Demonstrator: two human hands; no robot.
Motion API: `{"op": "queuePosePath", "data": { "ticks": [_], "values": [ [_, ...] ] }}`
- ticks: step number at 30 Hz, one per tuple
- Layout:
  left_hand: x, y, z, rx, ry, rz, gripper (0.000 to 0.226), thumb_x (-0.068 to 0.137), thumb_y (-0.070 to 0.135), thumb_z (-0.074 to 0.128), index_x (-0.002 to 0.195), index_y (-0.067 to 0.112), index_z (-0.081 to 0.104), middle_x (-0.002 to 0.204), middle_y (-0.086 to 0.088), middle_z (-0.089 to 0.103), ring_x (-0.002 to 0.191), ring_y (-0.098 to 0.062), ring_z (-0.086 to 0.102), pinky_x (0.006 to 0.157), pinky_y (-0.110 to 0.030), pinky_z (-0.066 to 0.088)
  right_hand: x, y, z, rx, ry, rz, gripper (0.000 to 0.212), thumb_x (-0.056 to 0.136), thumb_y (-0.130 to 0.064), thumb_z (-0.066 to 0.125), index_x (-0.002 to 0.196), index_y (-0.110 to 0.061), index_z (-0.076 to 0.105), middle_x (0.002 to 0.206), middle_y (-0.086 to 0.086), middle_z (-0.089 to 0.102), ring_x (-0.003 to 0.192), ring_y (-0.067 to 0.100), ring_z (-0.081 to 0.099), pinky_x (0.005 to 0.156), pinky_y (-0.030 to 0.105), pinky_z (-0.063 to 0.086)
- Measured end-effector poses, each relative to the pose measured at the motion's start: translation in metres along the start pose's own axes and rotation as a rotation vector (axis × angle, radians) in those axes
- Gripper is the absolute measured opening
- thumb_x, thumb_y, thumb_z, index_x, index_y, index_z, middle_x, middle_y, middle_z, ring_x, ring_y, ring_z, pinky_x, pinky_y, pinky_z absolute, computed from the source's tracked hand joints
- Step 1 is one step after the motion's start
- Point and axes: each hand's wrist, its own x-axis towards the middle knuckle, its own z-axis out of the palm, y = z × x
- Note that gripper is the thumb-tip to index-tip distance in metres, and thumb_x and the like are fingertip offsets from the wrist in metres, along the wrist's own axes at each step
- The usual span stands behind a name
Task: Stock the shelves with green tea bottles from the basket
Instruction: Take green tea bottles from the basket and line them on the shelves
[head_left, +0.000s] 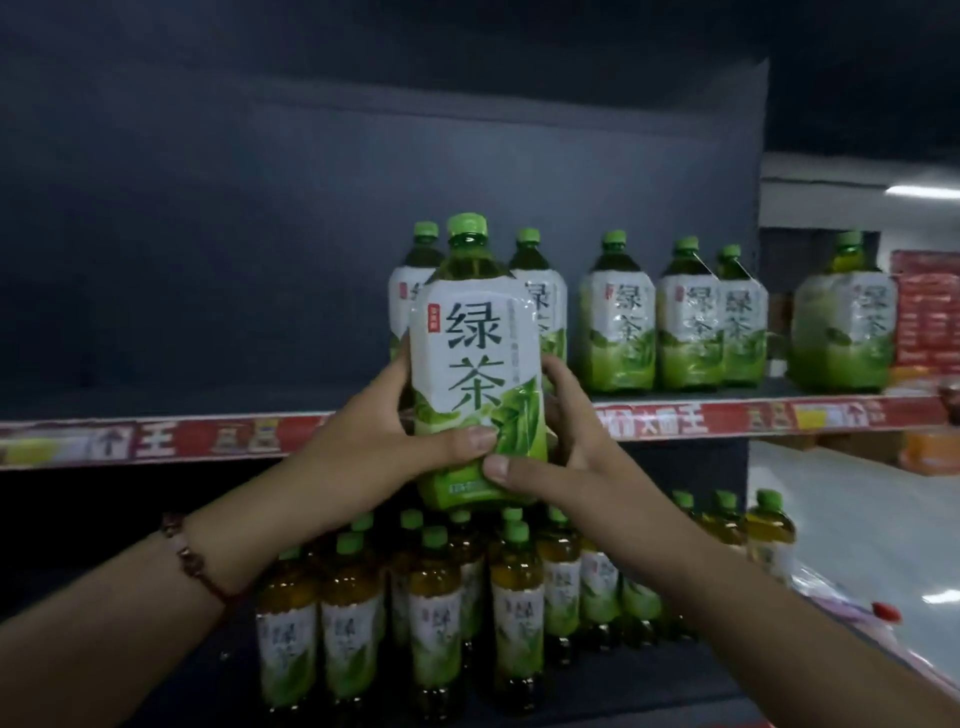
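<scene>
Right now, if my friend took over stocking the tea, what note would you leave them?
Left hand and right hand both grip one big green tea bottle, held upright in front of the upper shelf.
Done: several big bottles already stand on that shelf, to the right.
Left: set this one down; the shelf's left side looks unfilled.
Small bottles fill the lower shelf. The basket is out of view.
</scene>
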Motion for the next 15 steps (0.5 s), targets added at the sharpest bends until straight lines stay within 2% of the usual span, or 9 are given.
{"op": "queuePosePath", "data": {
  "ticks": [3,6,8,11,15],
  "values": [
    [0.003,-0.003,-0.037,0.046,0.077,0.017,0.084,0.067,0.042,0.09,0.138,0.044,0.044,0.121,0.021,0.068,0.111,-0.001,0.065,0.098,-0.037,0.052,0.039,-0.004,0.023,-0.037,-0.049,-0.048,0.075,0.089,0.001,0.069,0.142,-0.039,0.034,0.136,-0.014,0.058,0.124,0.003,0.057,0.101,0.025,0.05],
    [0.013,-0.009,-0.069,0.109,0.161,0.041,0.089,0.066,0.044,0.089,0.141,0.047,0.041,0.12,0.023,0.068,0.109,0.0,0.065,0.096,-0.034,0.052,0.08,-0.005,0.044,-0.045,-0.083,-0.067,0.083,0.09,0.003,0.066,0.152,-0.032,0.025,0.14,-0.01,0.056,0.125,0.004,0.057,0.103,0.026,0.049],
    [0.023,-0.017,-0.091,0.145,0.218,0.042,0.095,0.069,0.039,0.086,0.147,0.046,0.033,0.122,0.023,0.066,0.109,0.002,0.065,0.097,-0.033,0.052,0.106,-0.004,0.058,-0.071,-0.092,-0.083,0.085,0.09,0.003,0.067,0.153,-0.033,0.024,0.141,-0.009,0.057,0.126,0.005,0.057,0.104,0.027,0.049],
    [0.042,-0.035,-0.121,0.183,0.276,0.013,0.106,0.07,0.038,0.088,0.154,0.042,0.023,0.126,0.022,0.064,0.111,0.002,0.063,0.099,-0.033,0.052,0.142,0.001,0.078,-0.139,-0.047,-0.104,0.077,0.086,0.002,0.07,0.144,-0.036,0.035,0.135,-0.007,0.061,0.122,0.005,0.059,0.104,0.03,0.049],
    [0.065,-0.06,-0.145,0.196,0.285,-0.021,0.114,0.072,0.026,0.088,0.157,0.039,0.014,0.129,0.019,0.062,0.109,0.004,0.062,0.096,-0.025,0.05,0.18,0.016,0.1,-0.285,0.021,-0.047,0.075,0.078,-0.01,0.076,0.14,-0.034,0.042,0.126,-0.009,0.065,0.115,0.01,0.061,0.104,0.036,0.049]
  ]
}}
